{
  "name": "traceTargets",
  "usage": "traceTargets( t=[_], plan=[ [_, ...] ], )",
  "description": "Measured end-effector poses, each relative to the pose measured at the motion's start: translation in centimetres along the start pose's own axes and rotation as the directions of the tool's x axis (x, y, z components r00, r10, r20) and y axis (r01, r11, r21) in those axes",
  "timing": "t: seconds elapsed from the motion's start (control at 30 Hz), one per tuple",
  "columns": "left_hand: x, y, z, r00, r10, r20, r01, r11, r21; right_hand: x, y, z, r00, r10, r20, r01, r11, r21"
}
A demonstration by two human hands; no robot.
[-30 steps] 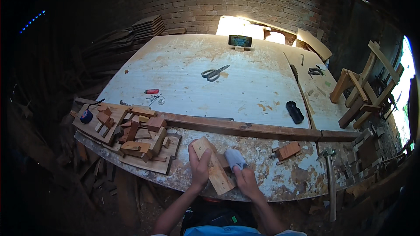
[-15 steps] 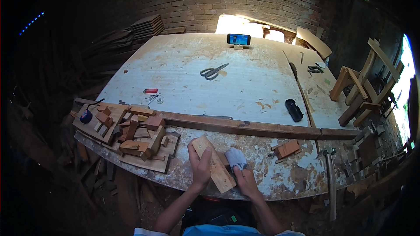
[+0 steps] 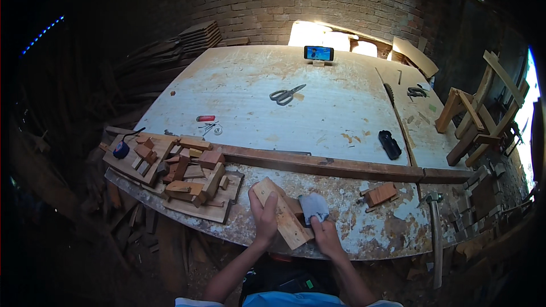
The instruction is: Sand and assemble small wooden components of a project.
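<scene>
My left hand (image 3: 264,216) is closed round a short pale wooden piece (image 3: 285,217), tilted, with a few dark spots like holes or knots on its face. A brown wooden part shows behind its right side. In my right hand (image 3: 328,237) is a folded pale grey sheet (image 3: 313,207), pinched between thumb and fingers beside the wooden piece. Whether the sheet is cloth or sandpaper I cannot tell. Both hands are over the near edge of the paint-worn bench (image 3: 352,227).
Wood offcuts (image 3: 190,187) and a blue tape roll (image 3: 120,149) lie on boards at left. A reddish block (image 3: 381,194) and a hammer (image 3: 436,233) are at right. Beyond a wooden rail (image 3: 318,163) lie scissors (image 3: 282,97), a lighter (image 3: 206,118), a black case (image 3: 389,145) and a propped phone (image 3: 318,53).
The whole view has shifted slightly, so the bench and its things appear further right. My right hand and the grey sheet have moved a little to the right; both grips are unchanged.
</scene>
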State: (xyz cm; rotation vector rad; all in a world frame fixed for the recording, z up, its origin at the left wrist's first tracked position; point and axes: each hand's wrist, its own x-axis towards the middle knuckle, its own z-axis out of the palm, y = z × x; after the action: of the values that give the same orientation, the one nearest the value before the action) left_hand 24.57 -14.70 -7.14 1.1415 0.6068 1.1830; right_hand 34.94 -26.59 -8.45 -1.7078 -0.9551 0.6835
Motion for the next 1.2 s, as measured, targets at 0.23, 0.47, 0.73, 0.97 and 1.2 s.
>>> traceTargets(
  t=[0.23, 0.47, 0.73, 0.97, 1.2],
  plan=[
    [-0.4, 0.0, -0.3, 1.000, -0.012, 0.009, 0.012, 1.000, -0.011, 0.1, 0.3, 0.0, 0.992, -0.126, 0.019, 0.128, 0.979, -0.156],
    [-0.5, 0.0, 0.2, 1.000, 0.021, 0.002, -0.021, 0.999, -0.027, 0.7, -0.2, -2.0, 0.931, -0.263, 0.254, 0.298, 0.949, -0.108],
    [-0.1, 0.0, 0.3, 1.000, 0.001, 0.014, 0.000, 0.999, -0.051, 1.3, -0.1, -2.5, 0.901, -0.299, 0.315, 0.335, 0.940, -0.066],
    [0.2, 0.0, -0.1, 1.000, -0.004, 0.013, 0.004, 0.999, -0.034, 1.3, 0.2, -2.1, 0.858, -0.412, 0.307, 0.443, 0.896, -0.035],
    [-0.3, 0.0, -0.7, 1.000, -0.011, -0.023, 0.010, 0.999, -0.034, 1.3, -0.2, -1.9, 0.872, -0.382, 0.305, 0.406, 0.914, -0.015]
  ],
)
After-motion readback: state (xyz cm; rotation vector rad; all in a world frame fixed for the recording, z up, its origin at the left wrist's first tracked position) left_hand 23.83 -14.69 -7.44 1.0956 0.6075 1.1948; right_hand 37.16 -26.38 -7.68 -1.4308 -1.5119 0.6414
